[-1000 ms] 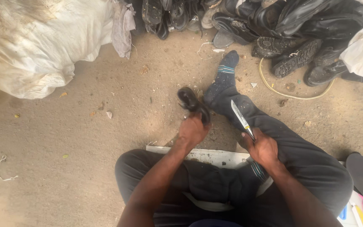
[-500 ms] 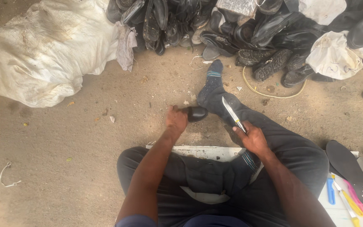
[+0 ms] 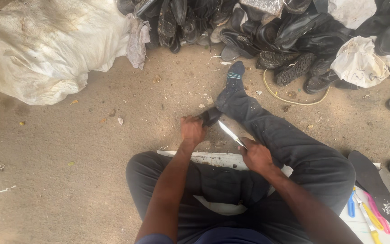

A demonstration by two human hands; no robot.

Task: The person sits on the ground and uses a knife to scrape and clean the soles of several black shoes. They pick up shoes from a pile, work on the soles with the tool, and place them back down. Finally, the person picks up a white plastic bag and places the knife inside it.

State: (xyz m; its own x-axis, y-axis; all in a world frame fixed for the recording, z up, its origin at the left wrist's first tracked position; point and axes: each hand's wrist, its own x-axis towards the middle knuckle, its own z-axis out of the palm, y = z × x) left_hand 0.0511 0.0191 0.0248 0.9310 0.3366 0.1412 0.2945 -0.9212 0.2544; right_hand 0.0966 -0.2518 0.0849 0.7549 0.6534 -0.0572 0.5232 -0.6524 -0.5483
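Knife [image 3: 229, 133] gripped in right hand [image 3: 256, 156] | left hand [image 3: 192, 129] fingers clutch black piece [image 3: 211, 115] | shoe pile [image 3: 267, 31] beyond

Silver knife blade [image 3: 229, 132]; small black piece [image 3: 211, 115]; dark trousers [image 3: 294, 149]; navy sock [image 3: 234, 77] with a blue band; dirty white sack [image 3: 46, 45]; black shoes [image 3: 290, 31]; tan dirt floor [image 3: 68, 158]; yellow cord [image 3: 290, 100].

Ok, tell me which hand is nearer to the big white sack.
Left. The left hand grips a small black piece on the side towards the white sack. The right hand, holding the knife, sits farther off, by the outstretched leg.
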